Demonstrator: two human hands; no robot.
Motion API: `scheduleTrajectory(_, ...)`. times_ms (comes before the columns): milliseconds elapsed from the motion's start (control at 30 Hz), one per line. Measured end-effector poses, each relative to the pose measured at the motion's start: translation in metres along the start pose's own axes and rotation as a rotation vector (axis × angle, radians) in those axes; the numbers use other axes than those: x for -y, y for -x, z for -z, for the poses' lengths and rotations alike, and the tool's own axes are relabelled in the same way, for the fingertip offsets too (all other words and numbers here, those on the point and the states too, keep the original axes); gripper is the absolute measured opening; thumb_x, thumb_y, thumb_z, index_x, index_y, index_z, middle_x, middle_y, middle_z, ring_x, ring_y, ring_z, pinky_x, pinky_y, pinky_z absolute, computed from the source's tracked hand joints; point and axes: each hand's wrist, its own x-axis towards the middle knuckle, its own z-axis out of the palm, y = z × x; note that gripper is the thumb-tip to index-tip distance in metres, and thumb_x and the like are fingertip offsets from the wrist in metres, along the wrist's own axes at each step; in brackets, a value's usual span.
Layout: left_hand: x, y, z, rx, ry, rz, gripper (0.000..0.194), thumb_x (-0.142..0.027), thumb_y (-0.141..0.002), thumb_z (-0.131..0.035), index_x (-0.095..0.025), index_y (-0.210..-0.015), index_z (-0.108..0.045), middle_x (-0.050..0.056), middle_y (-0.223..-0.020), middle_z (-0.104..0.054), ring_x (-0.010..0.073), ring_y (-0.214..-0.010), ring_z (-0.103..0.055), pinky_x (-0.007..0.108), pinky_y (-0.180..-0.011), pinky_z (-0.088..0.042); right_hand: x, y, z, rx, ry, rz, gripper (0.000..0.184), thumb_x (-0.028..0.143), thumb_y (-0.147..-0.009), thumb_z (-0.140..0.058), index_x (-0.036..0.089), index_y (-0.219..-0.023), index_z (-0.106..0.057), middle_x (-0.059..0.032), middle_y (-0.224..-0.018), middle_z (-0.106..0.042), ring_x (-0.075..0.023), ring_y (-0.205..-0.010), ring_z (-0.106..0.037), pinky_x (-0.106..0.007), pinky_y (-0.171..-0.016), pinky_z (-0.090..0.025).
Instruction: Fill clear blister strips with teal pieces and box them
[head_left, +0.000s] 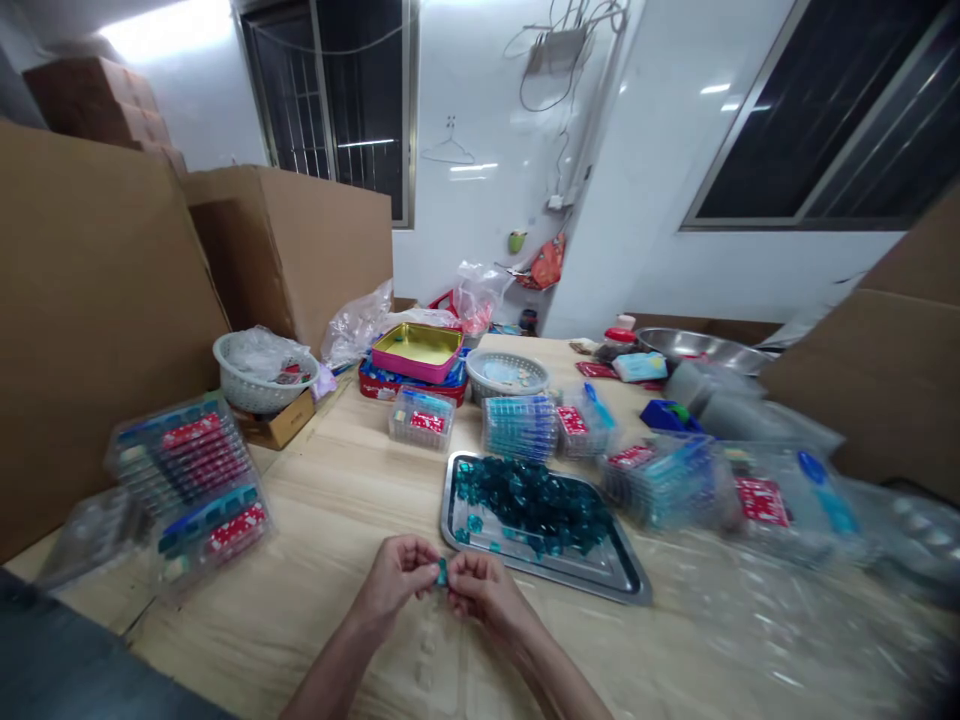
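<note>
A small see-through teal block point(442, 573) is pinched between the fingertips of both my hands, in front of the tray's left corner. My left hand point(396, 578) is closed on its left side, thumb and forefinger together. From the other side my right hand point(486, 590) grips it with curled fingers. Just beyond lies a metal tray point(600, 572) with a heap of similar teal blocks point(525, 500), some of them loose at its left. Below my hands a clear plastic blister tray point(427, 650) seems to lie on the table, hard to make out.
Stacked clear packs point(202, 470) with red cards stand at the left; more packs point(517, 428) line the tray's far side. Behind them are a pink tin point(416, 365) and a white basket point(508, 375). Clear plastic trays point(787, 600) spread over the right. Cardboard point(82, 330) walls the left.
</note>
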Motion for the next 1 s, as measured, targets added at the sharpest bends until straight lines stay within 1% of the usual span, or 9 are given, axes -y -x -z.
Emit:
scheduleTrajectory(100,0.013,-0.003,0.004,-0.029,-0.191,-0.004,0.014,-0.021,-0.059,-0.063,-0.013,-0.07,-0.058,-0.004,-0.053,-0.053,0.0089,-0.047,-0.046,0.019,-0.045,-0.031,-0.015,-0.006,0.002,-0.052,0.142,0.039,0.018,0.023,-0.053,-0.066,0.018,-0.064,-0.052,0.0058,-0.043,-0.053,-0.01,-0.038,-0.047,-0.021,-0.041,-0.035)
scheduleTrajectory(200,0.025,-0.008,0.005,-0.085,-0.451,-0.081,0.004,-0.014,-0.06,-0.055,-0.014,-0.064,-0.058,-0.004,-0.054,-0.051,0.0101,-0.052,-0.047,0.021,-0.051,-0.034,-0.025,-0.011,0.003,-0.134,0.417,0.165,0.009,0.017,-0.057,-0.054,0.02,-0.062,-0.048,0.0065,-0.044,-0.049,-0.012,-0.04,-0.047,-0.021,-0.042,-0.033)
scheduleTrajectory(333,0.037,-0.011,0.002,-0.171,-0.802,-0.15,0.011,-0.011,-0.066,-0.05,-0.015,-0.062,-0.06,0.0,-0.058,-0.055,0.014,-0.06,-0.05,0.024,-0.059,-0.036,-0.027,-0.01,0.0,-0.277,0.907,0.387,0.013,0.007,-0.061,-0.045,0.017,-0.056,-0.053,-0.0005,-0.054,-0.056,-0.0149,-0.056,-0.052,-0.023,-0.052,-0.033)
scheduleTrajectory(467,0.046,-0.01,0.001,-0.213,-0.993,-0.239,0.017,-0.01,-0.07,-0.047,-0.016,-0.067,-0.062,0.005,-0.07,-0.062,0.0179,-0.07,-0.054,0.027,-0.067,-0.038,-0.016,-0.006,-0.002,-0.274,1.145,0.421,0.021,0.006,-0.066,-0.044,0.016,-0.058,-0.061,-0.004,-0.059,-0.063,-0.017,-0.062,-0.056,-0.024,-0.057,-0.034)
scheduleTrajectory(567,0.052,-0.01,0.003,-0.178,-1.025,-0.304,0.02,-0.01,-0.072,-0.044,-0.016,-0.068,-0.062,0.007,-0.073,-0.062,0.0182,-0.071,-0.055,0.027,-0.068,-0.039,0.005,-0.014,0.006,-0.245,1.219,0.408,0.022,0.007,-0.069,-0.047,0.016,-0.06,-0.064,-0.0034,-0.06,-0.064,-0.016,-0.062,-0.058,-0.023,-0.057,-0.035)
scheduleTrajectory(700,0.056,-0.009,0.006,-0.183,-0.986,-0.33,0.021,-0.013,-0.076,-0.043,-0.019,-0.068,-0.062,0.006,-0.073,-0.063,0.0176,-0.072,-0.056,0.026,-0.07,-0.04,0.041,-0.04,0.028,-0.423,1.467,0.409,0.025,0.003,-0.075,-0.044,0.015,-0.078,-0.065,-0.007,-0.084,-0.067,-0.0162,-0.077,-0.061,-0.022,-0.064,-0.037)
scheduleTrajectory(767,0.056,-0.01,0.007,-0.206,-0.972,-0.325,0.02,-0.016,-0.078,-0.043,-0.019,-0.071,-0.062,0.006,-0.075,-0.063,0.0178,-0.074,-0.057,0.027,-0.071,-0.041,0.053,-0.054,0.039,-0.465,1.609,0.38,0.029,0.0,-0.076,-0.041,0.015,-0.084,-0.064,-0.0095,-0.091,-0.065,-0.0173,-0.08,-0.062,-0.023,-0.064,-0.037)
scheduleTrajectory(900,0.049,-0.011,0.007,-0.205,-0.956,-0.26,0.02,-0.019,-0.078,-0.044,-0.017,-0.068,-0.062,0.006,-0.07,-0.063,0.0171,-0.069,-0.057,0.026,-0.067,-0.04,0.061,-0.07,0.05,-0.42,1.645,0.358,0.027,-0.001,-0.077,-0.039,0.015,-0.077,-0.062,-0.0113,-0.087,-0.065,-0.0199,-0.079,-0.063,-0.025,-0.062,-0.036)
scheduleTrajectory(1000,0.037,-0.01,0.006,-0.19,-0.905,-0.215,0.018,-0.019,-0.075,-0.047,-0.016,-0.065,-0.061,0.003,-0.063,-0.061,0.0153,-0.062,-0.055,0.024,-0.06,-0.039,0.058,-0.064,0.051,-0.407,1.576,0.369,0.023,0.002,-0.075,-0.042,0.015,-0.075,-0.061,-0.0102,-0.087,-0.065,-0.0201,-0.079,-0.062,-0.025,-0.063,-0.038)
